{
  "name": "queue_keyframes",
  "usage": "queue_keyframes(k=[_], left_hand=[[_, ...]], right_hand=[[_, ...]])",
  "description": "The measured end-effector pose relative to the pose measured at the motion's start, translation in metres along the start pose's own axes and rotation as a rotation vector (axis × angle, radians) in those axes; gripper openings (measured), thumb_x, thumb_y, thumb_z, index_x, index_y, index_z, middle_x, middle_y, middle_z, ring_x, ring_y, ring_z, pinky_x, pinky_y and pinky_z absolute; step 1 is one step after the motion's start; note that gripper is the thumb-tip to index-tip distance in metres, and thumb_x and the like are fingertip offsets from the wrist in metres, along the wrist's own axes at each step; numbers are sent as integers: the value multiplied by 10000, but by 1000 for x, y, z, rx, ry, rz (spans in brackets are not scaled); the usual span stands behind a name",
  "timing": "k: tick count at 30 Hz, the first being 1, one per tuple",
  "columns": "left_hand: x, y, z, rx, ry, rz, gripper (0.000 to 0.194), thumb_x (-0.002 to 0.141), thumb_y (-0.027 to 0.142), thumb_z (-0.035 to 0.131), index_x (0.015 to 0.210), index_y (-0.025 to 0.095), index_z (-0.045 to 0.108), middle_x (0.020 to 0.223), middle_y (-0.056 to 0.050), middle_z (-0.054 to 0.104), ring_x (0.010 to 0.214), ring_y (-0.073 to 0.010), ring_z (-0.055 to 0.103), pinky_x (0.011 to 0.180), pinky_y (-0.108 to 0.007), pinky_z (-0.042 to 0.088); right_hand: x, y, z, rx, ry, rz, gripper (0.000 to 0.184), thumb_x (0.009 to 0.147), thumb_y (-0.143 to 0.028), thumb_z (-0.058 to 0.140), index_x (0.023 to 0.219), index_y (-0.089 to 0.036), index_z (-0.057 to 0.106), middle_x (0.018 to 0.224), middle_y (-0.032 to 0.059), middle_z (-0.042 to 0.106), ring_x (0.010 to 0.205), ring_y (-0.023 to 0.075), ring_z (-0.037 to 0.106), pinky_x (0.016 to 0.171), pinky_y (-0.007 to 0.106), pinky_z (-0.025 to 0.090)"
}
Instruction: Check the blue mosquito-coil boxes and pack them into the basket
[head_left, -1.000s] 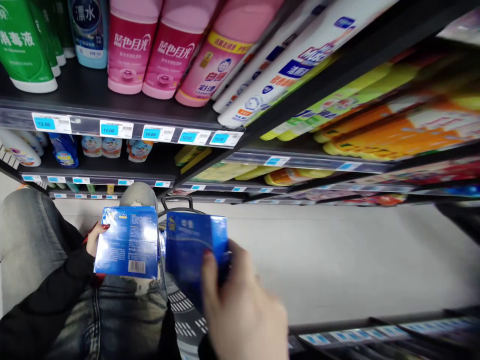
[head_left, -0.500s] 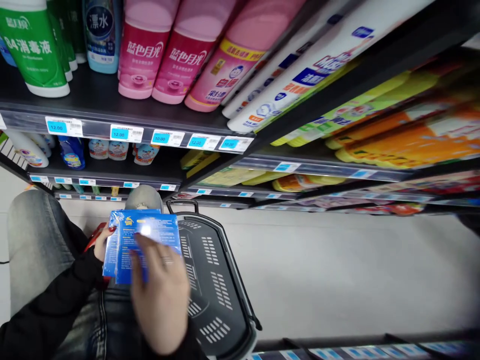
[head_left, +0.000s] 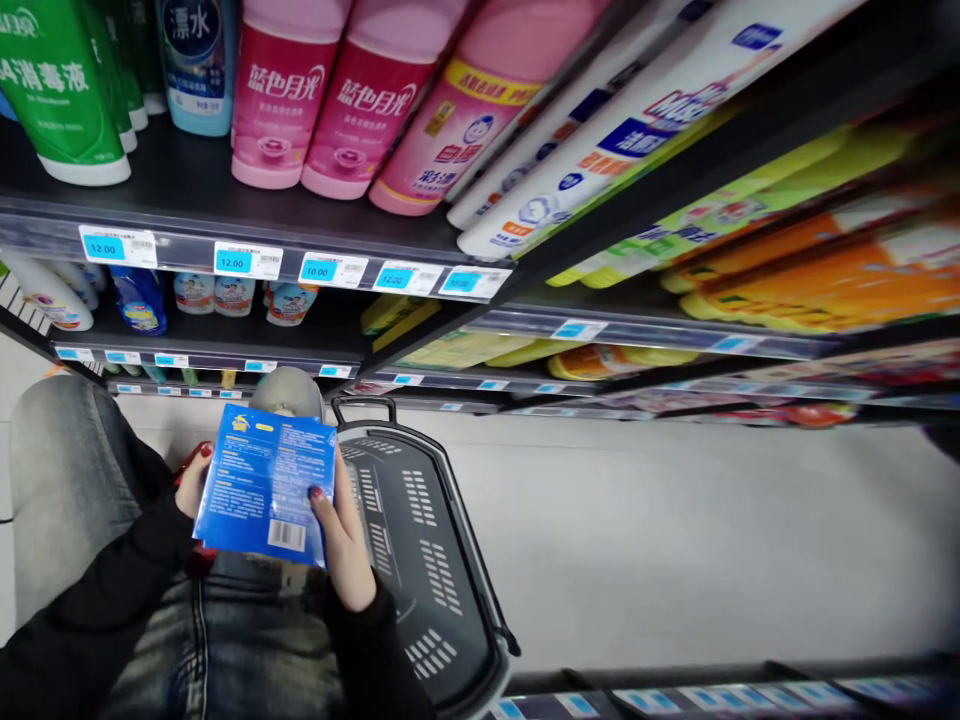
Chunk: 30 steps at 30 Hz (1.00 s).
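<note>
In the head view, my left hand (head_left: 193, 480) grips the left edge of flat blue boxes (head_left: 259, 470), held over my lap. The front box shows printed white text, a yellow logo at its top left and a barcode near the bottom. A second box is mostly hidden behind it; a thin edge peeks out at lower left. My right hand (head_left: 349, 540) clasps the right side, its thumb pressed on the printed face and the fingers behind. Something red shows in part behind my left hand; I cannot tell what it is.
A dark shopping basket (head_left: 394, 490) with a slotted bottom stands on the floor at my right. Ahead, shelves hold pink bottles (head_left: 274, 115), a green bottle (head_left: 64, 110) and white bottles (head_left: 570, 180). Price tags (head_left: 247, 261) line the shelf edge.
My right hand, blurred in front of the boxes before, now holds their right side. The two boxes, offset earlier, are nearly lined up and tilted, with the barcode uncovered.
</note>
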<state>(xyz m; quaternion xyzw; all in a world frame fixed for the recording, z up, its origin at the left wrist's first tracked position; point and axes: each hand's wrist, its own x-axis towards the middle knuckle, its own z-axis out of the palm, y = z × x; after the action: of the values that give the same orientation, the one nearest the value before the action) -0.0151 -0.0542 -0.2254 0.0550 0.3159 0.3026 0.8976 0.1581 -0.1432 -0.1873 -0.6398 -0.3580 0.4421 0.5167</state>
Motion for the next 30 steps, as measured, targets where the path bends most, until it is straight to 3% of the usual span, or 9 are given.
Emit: queue_keyframes(k=[3,7,11,16,20,25,27,30], left_hand=[[-4,12,-8,33,56,-15,271,669,324,653,864,136,675,729,-71,722,695,-242,670,710,-353,519],[-2,17,-17,83,142,-69,195,640,226,605,777,107,677,656,-76,704,616,-221,653,644,-322,511],[1,15,-12,93,144,-72,250,616,261,573,772,96,679,666,-82,705,638,-233,650,658,-345,515],[2,15,-1,55,112,-57,333,631,321,573,827,76,685,694,-111,710,687,-276,661,761,-428,507],[2,15,0,1,87,-49,324,649,332,563,816,83,683,705,-117,715,714,-295,666,809,-467,488],[4,13,3,17,189,-92,357,640,306,552,858,50,671,732,-141,719,697,-285,666,726,-425,513],[5,9,9,38,271,-99,298,659,271,538,824,61,671,701,-126,716,653,-255,662,689,-385,520],[5,0,22,38,308,-43,217,673,234,536,777,100,671,641,-78,703,584,-209,644,630,-325,516]], right_hand=[[11,4,-8,11,7,-24,546,854,-520,447,1330,-253,441,1418,48,415,1337,217,318,1114,403,228],[28,20,-26,-26,70,129,473,804,-556,472,1081,-196,603,1139,94,624,1073,239,551,922,385,432],[32,21,-27,-183,-41,138,382,761,-528,496,844,-177,622,828,64,672,823,217,596,788,331,459],[19,4,-19,-355,119,71,362,807,-503,411,777,-178,568,630,14,588,604,165,528,604,272,417],[11,-20,-40,-478,244,78,390,814,-544,388,712,-192,522,536,-14,511,504,141,459,509,250,370],[-10,-83,-71,-825,369,37,396,819,-559,402,755,-196,549,521,2,537,448,153,483,458,252,344],[-24,-110,-65,-1066,472,-61,372,833,-528,407,794,-193,565,555,33,571,439,167,488,443,263,315],[-42,-131,-29,-1358,585,-204,299,858,-452,423,819,-200,579,554,44,550,413,166,449,420,270,263]])
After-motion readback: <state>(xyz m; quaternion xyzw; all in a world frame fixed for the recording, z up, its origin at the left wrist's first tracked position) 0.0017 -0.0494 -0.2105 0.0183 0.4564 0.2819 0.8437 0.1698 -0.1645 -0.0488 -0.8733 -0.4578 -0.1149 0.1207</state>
